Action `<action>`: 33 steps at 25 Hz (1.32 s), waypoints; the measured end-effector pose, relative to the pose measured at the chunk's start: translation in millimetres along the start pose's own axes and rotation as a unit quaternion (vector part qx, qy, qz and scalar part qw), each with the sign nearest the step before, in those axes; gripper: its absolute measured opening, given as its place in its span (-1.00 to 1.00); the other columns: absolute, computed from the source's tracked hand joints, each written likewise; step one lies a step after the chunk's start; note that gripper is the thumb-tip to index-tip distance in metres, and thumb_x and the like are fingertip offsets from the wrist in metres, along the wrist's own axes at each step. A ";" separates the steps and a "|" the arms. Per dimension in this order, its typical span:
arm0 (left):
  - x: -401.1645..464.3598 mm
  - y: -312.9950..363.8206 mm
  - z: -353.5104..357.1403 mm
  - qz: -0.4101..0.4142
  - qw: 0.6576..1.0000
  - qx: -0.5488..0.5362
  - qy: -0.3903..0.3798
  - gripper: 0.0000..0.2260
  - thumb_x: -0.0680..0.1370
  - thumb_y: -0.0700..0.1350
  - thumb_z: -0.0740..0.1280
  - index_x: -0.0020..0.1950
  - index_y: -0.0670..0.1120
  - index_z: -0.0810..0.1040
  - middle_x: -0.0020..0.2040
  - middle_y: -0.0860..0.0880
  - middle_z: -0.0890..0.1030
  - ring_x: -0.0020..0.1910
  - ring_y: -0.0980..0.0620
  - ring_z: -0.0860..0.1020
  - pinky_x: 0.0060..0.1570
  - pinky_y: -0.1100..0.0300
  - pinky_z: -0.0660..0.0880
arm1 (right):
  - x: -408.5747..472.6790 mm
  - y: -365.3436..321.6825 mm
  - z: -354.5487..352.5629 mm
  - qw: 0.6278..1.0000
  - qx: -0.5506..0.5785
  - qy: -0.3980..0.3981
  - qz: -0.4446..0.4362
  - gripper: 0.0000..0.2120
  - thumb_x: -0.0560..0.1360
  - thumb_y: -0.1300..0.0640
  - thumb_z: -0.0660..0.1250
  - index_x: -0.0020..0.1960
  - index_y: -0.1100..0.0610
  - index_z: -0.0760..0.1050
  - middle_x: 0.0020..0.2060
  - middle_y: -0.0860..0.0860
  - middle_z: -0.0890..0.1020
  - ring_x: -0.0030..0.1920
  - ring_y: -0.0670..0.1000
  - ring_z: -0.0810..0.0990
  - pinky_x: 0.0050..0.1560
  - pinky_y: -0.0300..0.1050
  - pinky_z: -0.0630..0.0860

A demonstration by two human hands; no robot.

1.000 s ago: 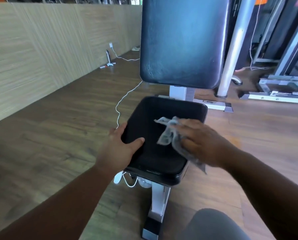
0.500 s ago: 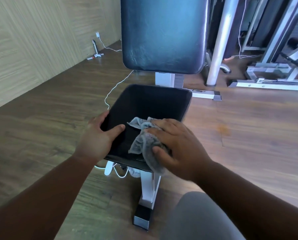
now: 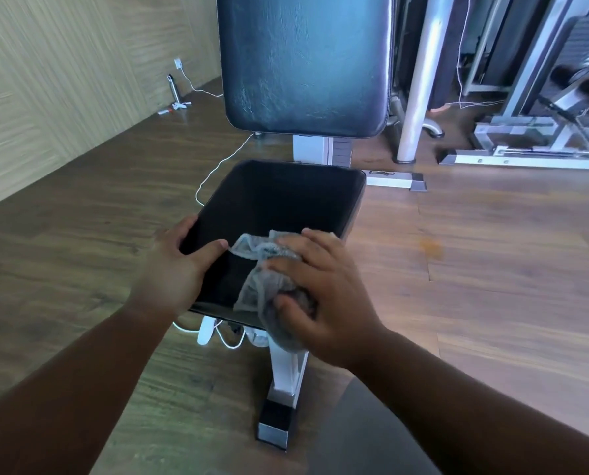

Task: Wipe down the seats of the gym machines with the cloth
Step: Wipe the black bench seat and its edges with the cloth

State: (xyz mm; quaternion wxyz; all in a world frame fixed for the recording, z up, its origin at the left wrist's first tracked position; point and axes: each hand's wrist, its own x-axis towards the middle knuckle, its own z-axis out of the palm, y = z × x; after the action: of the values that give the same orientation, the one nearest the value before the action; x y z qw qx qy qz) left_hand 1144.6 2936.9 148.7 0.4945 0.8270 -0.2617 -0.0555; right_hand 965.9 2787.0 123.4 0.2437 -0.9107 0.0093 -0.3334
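Cloth (image 3: 262, 269) bunched under right hand (image 3: 323, 296) fingers at seat (image 3: 286, 200) near edge, left hand (image 3: 176, 272) gripping left edge.

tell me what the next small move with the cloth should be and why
Probably sweep the cloth forward across the seat toward the backrest. The right hand presses the bunched cloth at the seat's near right corner, while the far half lies uncovered. The left hand grips the seat's left edge, which should steady it.
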 end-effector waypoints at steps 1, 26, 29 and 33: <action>1.1 -1.6 0.0 -0.003 1.000 0.005 0.001 -0.59 0.29 0.28 0.39 0.13 0.31 0.58 0.08 0.05 0.66 0.03 0.03 0.65 0.16 -0.12 0.55 | -3.2 6.2 -4.4 0.999 0.000 -0.023 -0.026 -0.60 0.49 -0.01 0.23 0.27 0.01 0.60 0.32 0.00 0.56 0.35 0.07 0.44 0.44 0.01 0.21; -4.1 15.4 -19.2 -0.167 0.952 -0.245 -0.070 -0.68 0.61 0.11 0.20 0.21 0.05 0.65 0.08 0.02 0.71 0.08 0.05 0.66 0.03 0.16 0.52 | 50.9 -74.8 21.4 0.949 -0.244 -0.202 -0.003 -0.32 0.49 -0.09 0.27 0.56 0.03 0.20 0.45 0.01 0.36 0.39 0.11 0.33 0.38 0.07 0.24; -14.5 11.5 -34.2 -0.146 0.963 -0.209 -0.083 -0.64 0.68 0.12 0.09 0.29 0.08 0.60 0.16 0.02 0.68 0.11 0.06 0.62 -0.04 0.15 0.45 | 57.8 -77.9 22.7 0.949 -0.225 -0.220 -0.008 -0.25 0.50 -0.09 0.29 0.60 0.02 0.07 0.51 -0.01 0.28 0.46 0.08 0.26 0.42 0.06 0.23; -39.9 0.5 -44.3 0.040 0.998 -0.021 0.044 -0.74 0.55 0.13 0.30 0.17 0.12 0.64 0.12 0.09 0.62 0.14 0.12 0.57 0.14 0.19 0.45 | 40.7 -64.1 -19.8 0.963 -0.152 -0.219 0.042 -0.14 0.48 -0.22 0.32 0.61 -0.02 -0.05 0.52 -0.07 0.31 0.46 -0.03 0.31 0.43 -0.09 0.24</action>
State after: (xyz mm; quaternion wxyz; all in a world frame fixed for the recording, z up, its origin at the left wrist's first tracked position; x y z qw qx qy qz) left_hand 1125.8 2991.1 164.9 0.5249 0.8067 -0.2715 -0.0042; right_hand 976.1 2827.5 189.8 0.1124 -0.9866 0.0445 -0.1099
